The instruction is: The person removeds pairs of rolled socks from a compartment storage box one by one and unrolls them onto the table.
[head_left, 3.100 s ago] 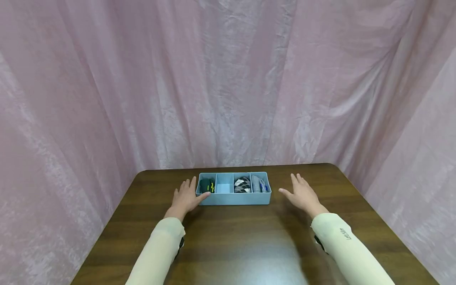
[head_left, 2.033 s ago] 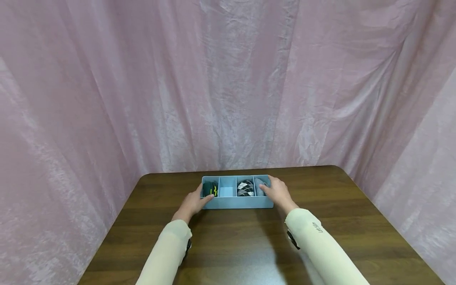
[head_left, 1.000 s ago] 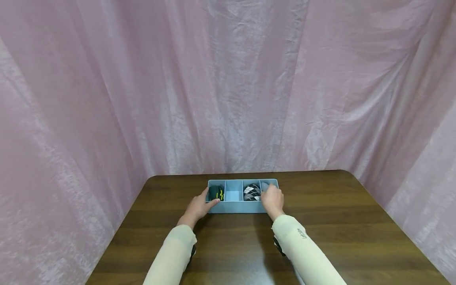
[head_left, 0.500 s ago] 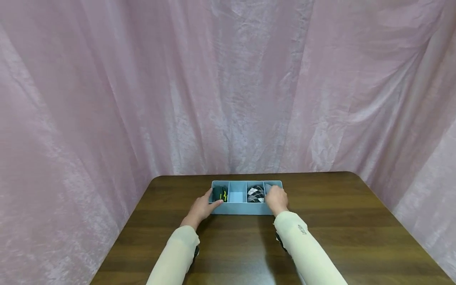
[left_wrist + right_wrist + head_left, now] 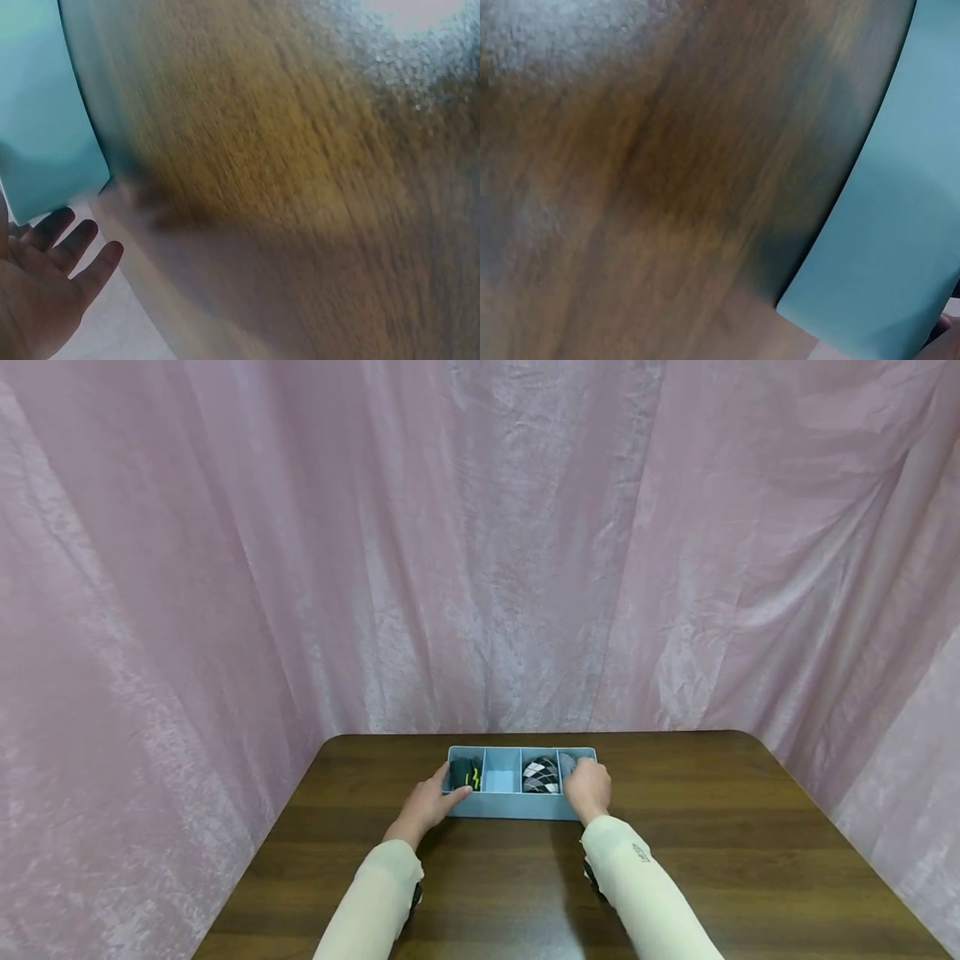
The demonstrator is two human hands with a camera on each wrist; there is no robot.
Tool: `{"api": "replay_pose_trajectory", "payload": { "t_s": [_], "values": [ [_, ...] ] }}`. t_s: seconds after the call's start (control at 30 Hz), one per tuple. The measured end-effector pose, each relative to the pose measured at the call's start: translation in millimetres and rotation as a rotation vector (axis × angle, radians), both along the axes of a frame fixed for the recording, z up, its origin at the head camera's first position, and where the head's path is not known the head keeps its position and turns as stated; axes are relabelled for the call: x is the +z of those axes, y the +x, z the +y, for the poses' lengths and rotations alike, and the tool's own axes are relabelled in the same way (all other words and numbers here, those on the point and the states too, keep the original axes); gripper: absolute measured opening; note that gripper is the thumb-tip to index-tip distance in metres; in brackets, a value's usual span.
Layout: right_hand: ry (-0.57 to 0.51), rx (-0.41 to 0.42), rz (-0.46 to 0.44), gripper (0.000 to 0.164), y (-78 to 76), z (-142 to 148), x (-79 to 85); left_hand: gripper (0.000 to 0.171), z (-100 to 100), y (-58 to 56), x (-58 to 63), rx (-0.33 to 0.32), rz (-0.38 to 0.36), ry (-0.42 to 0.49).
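A light blue divided box (image 5: 513, 807) stands on the table with rolled socks in several compartments. Dark green socks with yellow marks (image 5: 463, 774) fill the leftmost one. Argyle socks (image 5: 540, 775) in black, white and grey sit right of the middle. My left hand (image 5: 429, 802) rests at the box's left end, thumb on the front rim; in the left wrist view its fingers (image 5: 97, 274) are spread loosely beside the end wall. My right hand (image 5: 588, 789) reaches down into the rightmost compartment and grips the grey socks (image 5: 567, 763), its fingertips hidden there.
The brown wooden table (image 5: 495, 885) has rounded far corners. Pink velvet curtains (image 5: 525, 543) hang behind it and along both sides. In the right wrist view the box's front wall (image 5: 885, 225) takes up the right side.
My right hand has come leftward from beside the box and dipped into the rightmost compartment onto the grey socks. My left hand has come against the left end. The head view has shifted slightly.
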State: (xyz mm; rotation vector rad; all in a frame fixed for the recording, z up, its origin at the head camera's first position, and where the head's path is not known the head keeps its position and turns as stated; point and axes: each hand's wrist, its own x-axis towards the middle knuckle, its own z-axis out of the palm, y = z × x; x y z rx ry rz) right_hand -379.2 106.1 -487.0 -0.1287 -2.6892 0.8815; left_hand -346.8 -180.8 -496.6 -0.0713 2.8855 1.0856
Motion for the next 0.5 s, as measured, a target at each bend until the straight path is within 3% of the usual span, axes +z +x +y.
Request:
{"api": "replay_pose_trajectory", "payload": {
  "t_s": [0.13, 0.23, 0.5],
  "values": [
    [-0.043, -0.008, 0.072, 0.026, 1.0, 2.9, -1.8, 0.086, 0.5, -0.3, -0.3, -0.003, -0.001, 0.001],
    [-0.067, -0.004, 0.110, 0.015, 2.4, 5.6, 0.1, 0.086, 0.6, -0.9, 0.8, -0.001, -0.007, 0.006],
    [-0.180, -0.023, 0.077, 0.028, 7.1, 13.5, 11.9, 0.084, 1.5, -1.8, 8.4, -0.042, 0.003, -0.040]
  ]
}}
